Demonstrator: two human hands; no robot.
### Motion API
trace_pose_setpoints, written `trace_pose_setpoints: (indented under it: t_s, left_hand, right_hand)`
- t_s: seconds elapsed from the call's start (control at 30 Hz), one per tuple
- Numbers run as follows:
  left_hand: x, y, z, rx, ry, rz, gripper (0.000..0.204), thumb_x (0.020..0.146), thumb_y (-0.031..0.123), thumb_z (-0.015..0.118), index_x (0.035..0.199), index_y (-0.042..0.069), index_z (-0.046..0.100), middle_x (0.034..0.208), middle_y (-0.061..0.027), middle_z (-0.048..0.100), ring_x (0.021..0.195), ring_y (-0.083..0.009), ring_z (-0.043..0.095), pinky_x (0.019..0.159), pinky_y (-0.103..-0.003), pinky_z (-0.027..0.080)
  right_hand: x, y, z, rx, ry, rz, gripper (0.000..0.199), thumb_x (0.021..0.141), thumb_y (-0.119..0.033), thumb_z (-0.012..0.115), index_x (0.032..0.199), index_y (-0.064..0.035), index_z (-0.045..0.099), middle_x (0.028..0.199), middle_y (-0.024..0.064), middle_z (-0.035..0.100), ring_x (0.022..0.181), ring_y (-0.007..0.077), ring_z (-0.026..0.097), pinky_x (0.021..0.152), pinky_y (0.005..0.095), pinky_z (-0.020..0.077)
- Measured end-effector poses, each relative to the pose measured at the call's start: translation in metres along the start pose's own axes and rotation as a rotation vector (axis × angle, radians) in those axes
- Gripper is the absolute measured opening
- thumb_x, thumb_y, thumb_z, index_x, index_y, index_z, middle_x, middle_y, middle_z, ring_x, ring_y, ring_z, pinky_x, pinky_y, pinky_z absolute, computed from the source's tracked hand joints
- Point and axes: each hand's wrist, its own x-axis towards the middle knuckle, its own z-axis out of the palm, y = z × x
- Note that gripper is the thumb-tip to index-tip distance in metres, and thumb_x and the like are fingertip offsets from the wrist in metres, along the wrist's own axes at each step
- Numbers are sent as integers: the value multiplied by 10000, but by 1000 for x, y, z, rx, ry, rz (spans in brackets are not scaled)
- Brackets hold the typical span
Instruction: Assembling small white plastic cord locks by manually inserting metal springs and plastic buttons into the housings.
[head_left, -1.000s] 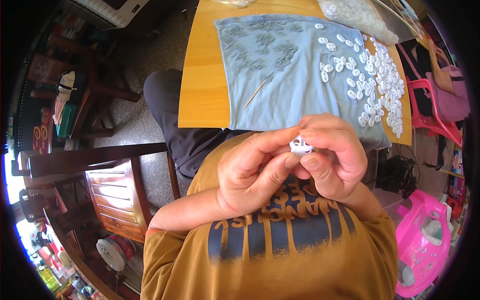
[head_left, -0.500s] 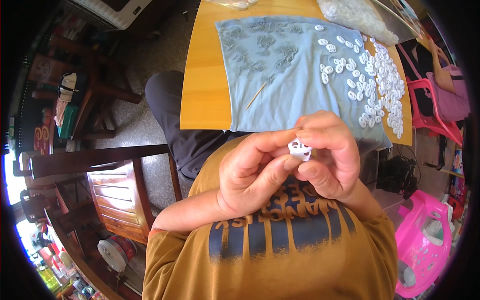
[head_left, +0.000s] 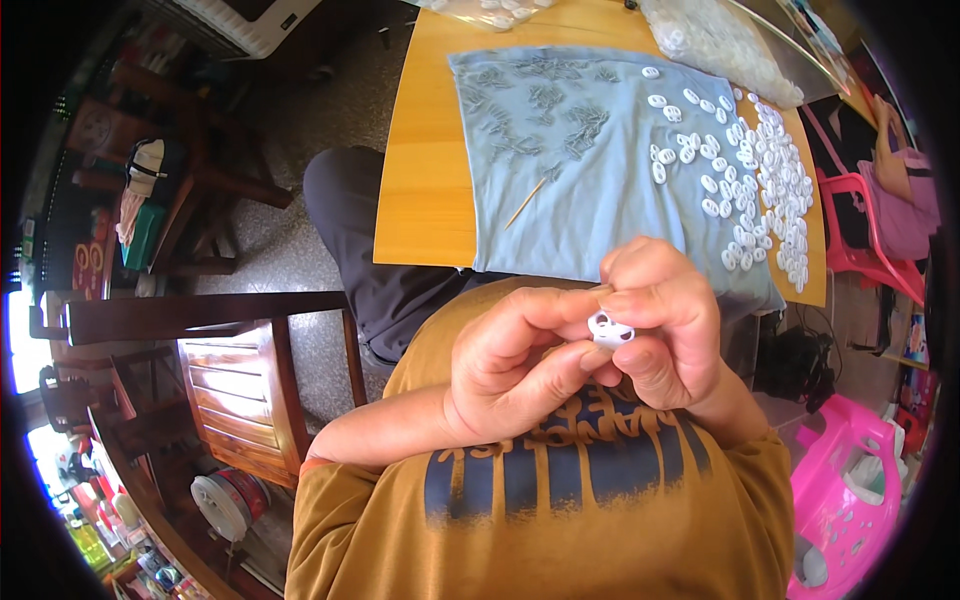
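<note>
Hands together, just short of the blue cloth's (head_left: 580,225) near edge: left hand (head_left: 512,352) and right hand (head_left: 672,335) pinch one white piece (head_left: 612,331) between them, probably steadying it for close fingerwork. Dark bits (head_left: 548,97) lie far left on the cloth, white ovals (head_left: 783,165) spill past its right edge; likely kept apart for easy picking. Plain fabric around the wooden stick (head_left: 524,203) leaves room; bare desk (head_left: 425,205) borders the cloth's left.

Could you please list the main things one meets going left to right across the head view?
Green box, brown slatted wooden seat, left hand, small white plastic piece with holes, right hand, bright pink perforated plastic item.
</note>
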Motion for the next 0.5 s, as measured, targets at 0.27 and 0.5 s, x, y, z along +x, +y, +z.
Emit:
trace_pose_setpoints:
  t_s: [0.27,0.5]
  left_hand:
    - [-1,3,2,89,8,63,275,880,-62,500,1153,-55,467,963,-116,619,773,-114,616,677,-222,513]
    - [-3,7,4,149,99,52,266,878,-52,511,1143,-54,485,968,-108,621,775,-107,618,671,-221,518]
  right_hand:
    - [3,0,3,63,25,-37,236,880,-110,575,1087,-40,487,850,88,528,664,166,475,574,292,413]
    - [6,7,6,55,9,-79,235,879,-97,573,1088,-31,486,860,92,520,665,162,472,575,290,416]
